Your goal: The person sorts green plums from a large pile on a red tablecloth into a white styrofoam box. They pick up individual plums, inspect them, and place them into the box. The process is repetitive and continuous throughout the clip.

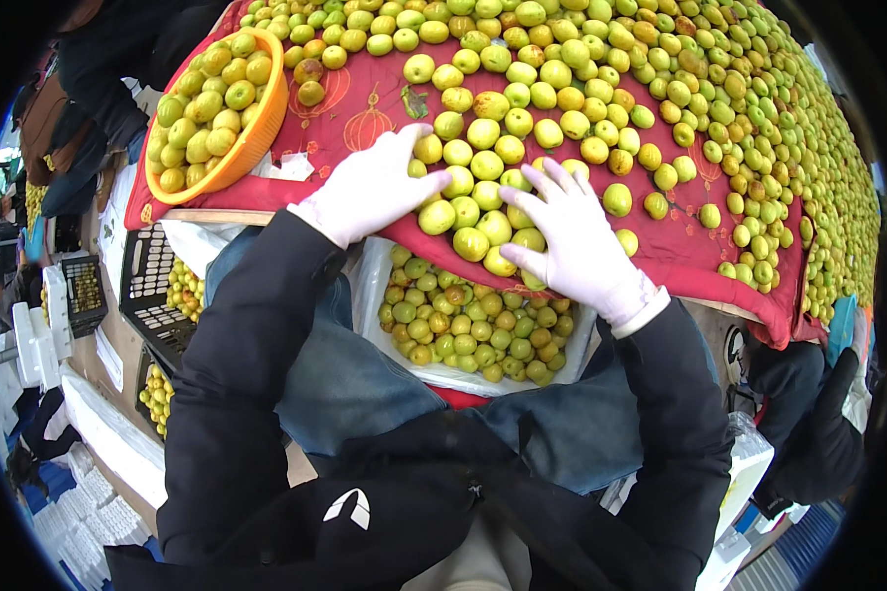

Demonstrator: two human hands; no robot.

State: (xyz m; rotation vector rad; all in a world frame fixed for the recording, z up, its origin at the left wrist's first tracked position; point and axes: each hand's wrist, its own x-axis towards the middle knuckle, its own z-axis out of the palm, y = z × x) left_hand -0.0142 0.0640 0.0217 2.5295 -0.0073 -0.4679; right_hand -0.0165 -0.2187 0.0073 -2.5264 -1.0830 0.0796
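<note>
My left hand [369,188], in a pale glove, lies at the left side of a cluster of yellow-green jujubes [486,165], its thumb and fingers spread against them. On the cluster's right side rests my right hand [580,236], also gloved, with its fingers apart over several fruits. Neither hand is closed around a fruit. The cluster sits at the front edge of a table covered with a red quilted cloth [680,255]. Directly below that edge, between my knees, a white box [369,284] with a clear plastic liner holds many more jujubes.
An orange plastic basket [270,140] full of jujubes stands at the table's left. A large heap [769,125] covers the back and right. Black crates [148,262] with fruit stand left of my legs. Another person [806,414] sits at the right, and white foam boxes [743,473] lie nearby.
</note>
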